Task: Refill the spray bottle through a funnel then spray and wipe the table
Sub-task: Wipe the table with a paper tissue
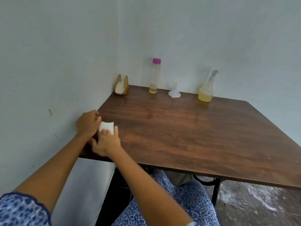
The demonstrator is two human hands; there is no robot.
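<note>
You see a glossy wood-grain table (187, 136), clear plastic spray bottle (206, 88), white plastic funnel (174, 93), soft white paper napkin (106, 127).

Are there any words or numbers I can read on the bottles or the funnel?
No text can be read anywhere.
White funnel: a small red-orange mark on its rim, too small and blurred to read.
Purple-capped bottle: no label visible.
Spray bottle: no label visible.
Napkin holder: no writing visible.
</note>
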